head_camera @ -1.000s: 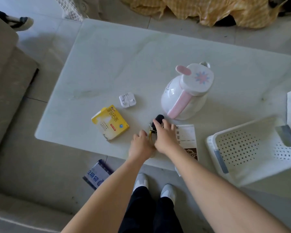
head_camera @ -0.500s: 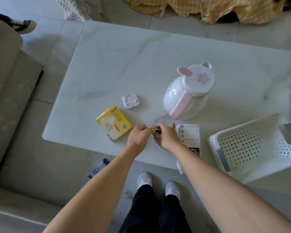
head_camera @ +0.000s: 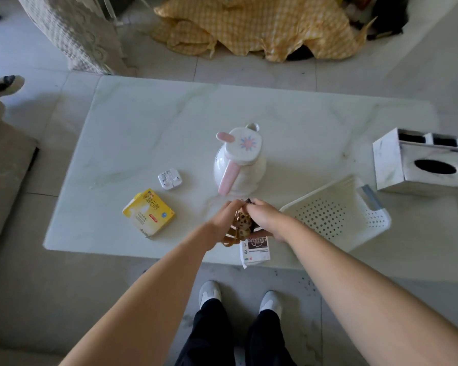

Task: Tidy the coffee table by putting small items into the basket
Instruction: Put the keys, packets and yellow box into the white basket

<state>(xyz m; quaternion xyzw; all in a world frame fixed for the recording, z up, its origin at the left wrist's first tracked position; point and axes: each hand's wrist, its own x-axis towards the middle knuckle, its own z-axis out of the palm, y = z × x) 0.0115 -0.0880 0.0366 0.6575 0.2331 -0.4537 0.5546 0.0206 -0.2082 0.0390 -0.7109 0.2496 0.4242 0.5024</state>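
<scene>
Left hand: the left hand (head_camera: 224, 220) is up above the near edge of the table, fingers curled round one side of a brown bunch of keys
Right hand: the right hand (head_camera: 266, 220) is just beside the left one, almost touching it, and its fingers are curled round the other side of the same bunch
Keys: the brown bunch of keys (head_camera: 242, 223) sits between the two hands, with a little brown charm full of holes and a loop hanging down; it is lifted off the table top
Basket: the white basket (head_camera: 336, 215) with small holes lies tipped on the table, just to the right of the hands; nothing shows inside it
Yellow box: the yellow box (head_camera: 148, 212) lies flat on the table to the left of the hands, apart from them
Earphone case: the small white earphone case (head_camera: 169, 179) lies behind the yellow box, near it but not touching
Jug: the white jug (head_camera: 239, 162) with a pink handle stands upright in the middle of the table, just behind the hands
Paper packet: a paper packet (head_camera: 254, 250) with dark print lies at the near edge of the table, partly under the right hand
Tissue box: the white tissue box (head_camera: 421, 165) stands at the right end of the table, behind the basket
Table: the pale coffee table (head_camera: 143, 128) holds all of these things
</scene>
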